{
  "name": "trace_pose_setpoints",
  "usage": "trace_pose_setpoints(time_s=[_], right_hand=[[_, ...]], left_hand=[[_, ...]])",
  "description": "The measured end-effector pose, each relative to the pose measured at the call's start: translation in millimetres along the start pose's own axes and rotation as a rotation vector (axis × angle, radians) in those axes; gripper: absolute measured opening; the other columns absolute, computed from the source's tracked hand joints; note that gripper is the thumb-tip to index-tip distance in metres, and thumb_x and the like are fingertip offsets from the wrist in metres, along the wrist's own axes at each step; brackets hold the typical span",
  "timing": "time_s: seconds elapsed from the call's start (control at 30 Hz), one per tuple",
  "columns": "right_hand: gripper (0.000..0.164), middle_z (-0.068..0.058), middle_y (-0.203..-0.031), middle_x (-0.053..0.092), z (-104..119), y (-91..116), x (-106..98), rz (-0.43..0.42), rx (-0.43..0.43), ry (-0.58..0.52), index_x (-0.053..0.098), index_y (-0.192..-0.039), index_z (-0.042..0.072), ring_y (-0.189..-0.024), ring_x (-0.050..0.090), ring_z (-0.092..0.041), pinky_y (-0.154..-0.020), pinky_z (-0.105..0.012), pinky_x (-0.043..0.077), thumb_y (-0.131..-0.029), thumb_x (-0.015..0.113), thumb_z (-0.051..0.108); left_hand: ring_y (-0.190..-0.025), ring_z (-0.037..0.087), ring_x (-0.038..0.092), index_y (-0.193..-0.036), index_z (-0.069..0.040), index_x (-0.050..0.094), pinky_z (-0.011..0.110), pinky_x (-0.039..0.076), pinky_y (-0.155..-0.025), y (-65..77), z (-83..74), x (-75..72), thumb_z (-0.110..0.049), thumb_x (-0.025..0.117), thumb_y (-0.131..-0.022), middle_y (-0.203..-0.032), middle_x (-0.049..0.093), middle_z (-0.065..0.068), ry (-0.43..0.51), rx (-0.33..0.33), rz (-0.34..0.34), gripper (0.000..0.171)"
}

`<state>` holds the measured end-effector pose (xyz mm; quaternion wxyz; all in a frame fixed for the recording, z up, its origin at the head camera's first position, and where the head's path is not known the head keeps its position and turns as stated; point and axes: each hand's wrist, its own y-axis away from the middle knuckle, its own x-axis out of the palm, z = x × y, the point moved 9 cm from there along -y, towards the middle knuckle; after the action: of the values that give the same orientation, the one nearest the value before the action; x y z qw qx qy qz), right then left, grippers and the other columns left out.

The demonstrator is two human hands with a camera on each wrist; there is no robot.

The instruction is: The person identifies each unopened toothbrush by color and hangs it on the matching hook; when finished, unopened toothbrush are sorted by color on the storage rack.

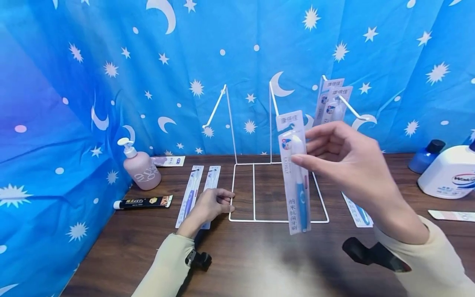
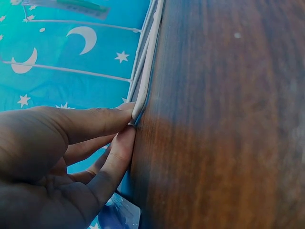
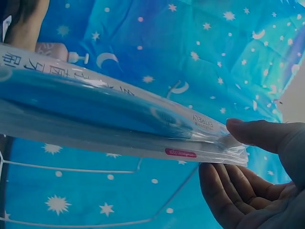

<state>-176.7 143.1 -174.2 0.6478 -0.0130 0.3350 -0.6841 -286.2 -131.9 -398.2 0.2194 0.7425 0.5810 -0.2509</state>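
A packaged toothbrush with a blue handle hangs upright from my right hand, which pinches its upper part between thumb and fingers. In the right wrist view the clear blister of the toothbrush pack faces the camera. My left hand pinches the left base wire of a white wire display rack; the left wrist view shows thumb and finger on that wire. The held pack is in front of the rack's middle prong. More toothbrush packs hang on the right prong.
Two packaged toothbrushes lie left of the rack, one partly under my left hand. Another pack lies at the right. A pump bottle and a black toothpaste tube stand and lie left; a white bottle and blue bottle stand right.
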Motion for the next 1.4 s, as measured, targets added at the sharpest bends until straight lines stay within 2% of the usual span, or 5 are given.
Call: trace_pose_setpoints(time_s=[0.33, 0.53, 1.0, 1.23, 1.4], right_hand=[[0.042, -0.002, -0.093, 0.066, -12.5, -14.3, 32.1, 0.029, -0.062, -0.016, 0.060, -0.113, 0.010, -0.078, 0.067, -0.013, -0.068, -0.025, 0.054, -0.080, 0.081, 0.022], [0.039, -0.002, -0.093, 0.067, -18.5, -33.7, 40.5, -0.051, -0.119, 0.047, 0.060, -0.114, 0.009, -0.081, 0.065, -0.013, -0.071, -0.025, 0.051, -0.082, 0.079, 0.023], [0.041, -0.009, -0.099, 0.066, -41.8, -80.3, 49.3, -0.164, -0.118, 0.137, 0.058, -0.119, 0.006, -0.088, 0.067, -0.022, -0.077, -0.040, 0.053, -0.085, 0.076, 0.022], [0.043, -0.013, -0.108, 0.066, -50.5, -85.7, 48.5, -0.177, -0.088, 0.169, 0.056, -0.122, 0.003, -0.095, 0.066, -0.026, -0.081, -0.042, 0.053, -0.087, 0.074, 0.020], [0.051, -0.015, -0.114, 0.065, -50.9, -74.2, 44.8, -0.113, -0.072, 0.229, 0.052, -0.130, 0.003, -0.099, 0.067, -0.029, -0.081, -0.045, 0.053, -0.087, 0.074, 0.018]], left_hand=[[-0.072, 0.014, 0.057, -0.107, -0.008, 0.072, 0.026, 0.047, -0.059, 11.0, 9.8, 0.5, -0.004, 0.080, -0.077, -0.083, 0.064, 0.000, -0.002, 0.001, -0.014, 0.032], [-0.072, 0.014, 0.057, -0.107, -0.007, 0.072, 0.026, 0.047, -0.058, 11.6, 9.6, -0.3, -0.003, 0.080, -0.077, -0.083, 0.063, 0.001, 0.011, 0.021, -0.032, 0.031], [-0.071, 0.013, 0.058, -0.106, -0.007, 0.072, 0.025, 0.047, -0.058, 7.4, 3.3, 2.9, -0.003, 0.080, -0.076, -0.083, 0.065, 0.002, 0.007, 0.053, -0.026, 0.031], [-0.071, 0.012, 0.057, -0.105, -0.006, 0.072, 0.024, 0.047, -0.059, 3.1, -0.5, 2.8, -0.003, 0.080, -0.076, -0.080, 0.064, 0.000, -0.023, 0.073, -0.010, 0.030], [-0.071, 0.012, 0.058, -0.106, -0.007, 0.072, 0.025, 0.047, -0.060, 1.9, -0.7, 2.1, -0.003, 0.080, -0.076, -0.081, 0.064, -0.001, -0.026, 0.062, -0.009, 0.031]])
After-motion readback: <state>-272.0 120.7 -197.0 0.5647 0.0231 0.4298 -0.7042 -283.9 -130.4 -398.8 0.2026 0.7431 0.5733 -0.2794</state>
